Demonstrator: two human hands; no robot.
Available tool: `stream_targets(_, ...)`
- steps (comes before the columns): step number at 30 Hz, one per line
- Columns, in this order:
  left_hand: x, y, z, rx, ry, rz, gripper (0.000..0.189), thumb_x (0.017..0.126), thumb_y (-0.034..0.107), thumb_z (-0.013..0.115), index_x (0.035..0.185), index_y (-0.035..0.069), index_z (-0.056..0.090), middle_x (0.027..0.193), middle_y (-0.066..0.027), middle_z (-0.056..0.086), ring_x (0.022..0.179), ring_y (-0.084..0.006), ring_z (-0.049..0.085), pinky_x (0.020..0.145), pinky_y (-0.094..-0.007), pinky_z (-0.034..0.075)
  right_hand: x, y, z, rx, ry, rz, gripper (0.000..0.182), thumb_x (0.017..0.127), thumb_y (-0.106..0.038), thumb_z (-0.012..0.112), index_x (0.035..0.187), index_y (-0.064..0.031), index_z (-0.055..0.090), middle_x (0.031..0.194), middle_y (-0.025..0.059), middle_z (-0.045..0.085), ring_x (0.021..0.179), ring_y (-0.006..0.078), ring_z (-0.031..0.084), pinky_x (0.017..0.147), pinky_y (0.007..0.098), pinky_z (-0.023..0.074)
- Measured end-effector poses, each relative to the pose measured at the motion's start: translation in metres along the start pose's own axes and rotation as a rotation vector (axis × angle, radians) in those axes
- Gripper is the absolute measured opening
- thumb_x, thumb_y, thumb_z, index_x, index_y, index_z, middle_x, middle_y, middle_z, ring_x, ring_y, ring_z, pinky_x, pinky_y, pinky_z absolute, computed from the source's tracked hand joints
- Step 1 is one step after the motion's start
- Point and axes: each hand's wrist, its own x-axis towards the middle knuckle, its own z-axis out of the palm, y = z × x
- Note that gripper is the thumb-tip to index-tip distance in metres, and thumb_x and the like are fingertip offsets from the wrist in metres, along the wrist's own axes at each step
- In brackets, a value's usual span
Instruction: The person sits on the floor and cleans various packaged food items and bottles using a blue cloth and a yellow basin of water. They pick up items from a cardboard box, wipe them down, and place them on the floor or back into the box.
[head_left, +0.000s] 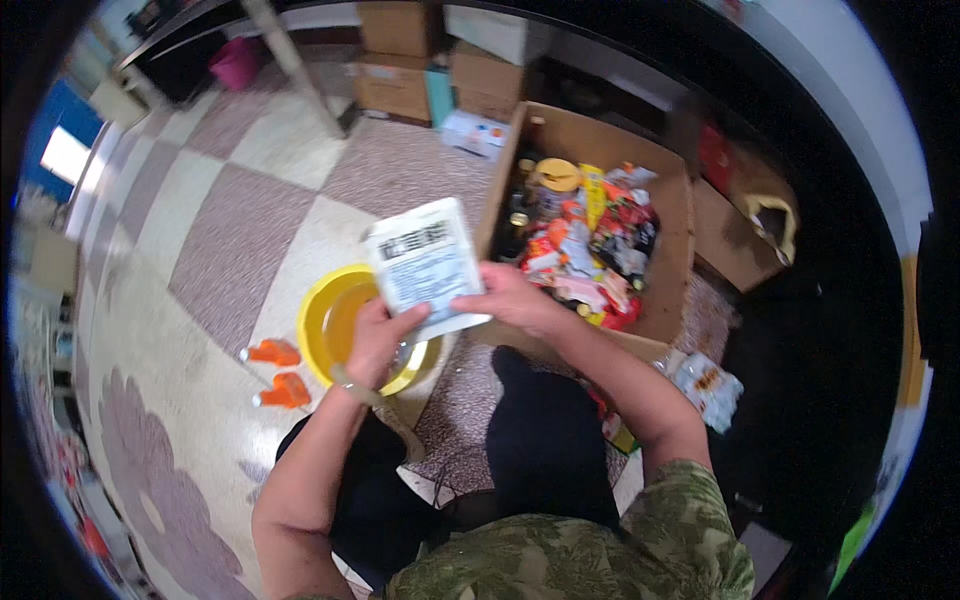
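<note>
A flat white packet (427, 262) with dark and blue print is held tilted between my two hands. My left hand (379, 334) grips its lower left edge, with the thumb over the front. On the lower right edge, my right hand (514, 298) pinches it with the thumb on the printed face. Below the packet, a yellow plastic basin (313, 319) rests on the floor, partly hidden by my left hand and forearm. To the right of my hands stands a large open cardboard box (686, 262) holding bottles, a yellow-lidded jar (558, 174) and many colourful food packets (592, 251).
Two orange trigger spray heads (277, 352) lie on the tiled floor left of the basin. Cardboard boxes (394, 86) are stacked beyond, near a metal post (296, 71). A pink bucket (236, 64) stands farther left. A plastic bag (705, 386) sits by the large box.
</note>
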Motion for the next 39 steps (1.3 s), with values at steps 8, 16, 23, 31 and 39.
stream_targets(8,0.002,0.008,-0.002,-0.096,0.039,0.0,0.047,0.091,0.041,0.054,0.127,0.014,0.042,0.121,-0.0016,0.052,0.112,-0.0151,0.048,0.095,-0.0423,0.038,0.005,-0.01,0.023,-0.879,0.343,-0.394,0.015,0.076,-0.015,0.063,0.085,-0.002,0.064,0.076,0.0163,0.061,0.072,0.0268,0.063,0.064,0.0368,0.0489)
stream_targets(16,-0.003,0.011,-0.018,-0.551,-0.175,0.027,0.069,0.084,0.067,0.042,0.121,0.009,0.045,0.119,-0.0119,0.053,0.114,-0.0264,0.05,0.098,-0.0472,0.04,0.009,-0.026,0.08,-1.419,0.09,-0.65,0.058,0.073,-0.028,0.067,0.121,0.0003,0.05,0.104,0.0125,0.055,0.09,0.0269,0.056,0.073,0.0356,0.0498)
stream_targets(23,-0.006,0.023,-0.035,-0.776,-0.355,0.066,0.076,0.08,0.069,0.043,0.126,0.008,0.045,0.132,-0.0213,0.044,0.123,-0.0328,0.044,0.104,-0.0496,0.035,-0.007,-0.038,0.079,-1.358,0.002,-0.743,0.071,0.068,-0.037,0.072,0.125,-0.0014,0.048,0.127,0.0134,0.045,0.117,0.0294,0.044,0.094,0.0404,0.0417)
stream_targets(31,-0.016,0.036,-0.031,-0.628,-0.197,0.11,0.046,0.098,0.034,0.04,0.131,0.003,0.039,0.13,-0.0163,0.047,0.121,-0.0287,0.047,0.103,-0.045,0.037,-0.007,-0.044,0.081,-1.32,0.012,-0.75,0.061,0.071,-0.031,0.07,0.122,-0.0025,0.052,0.129,0.0136,0.046,0.121,0.0305,0.041,0.098,0.0416,0.0392)
stream_targets(39,-0.013,0.053,-0.061,-0.534,0.033,0.099,0.051,0.098,0.04,0.036,0.129,-0.001,0.04,0.127,-0.0166,0.05,0.115,-0.029,0.052,0.099,-0.0429,0.041,0.019,-0.035,0.058,-0.731,0.281,-0.519,0.032,0.087,-0.013,0.051,0.115,0.0011,0.055,0.106,0.02,0.059,0.095,0.0332,0.06,0.082,0.0407,0.048)
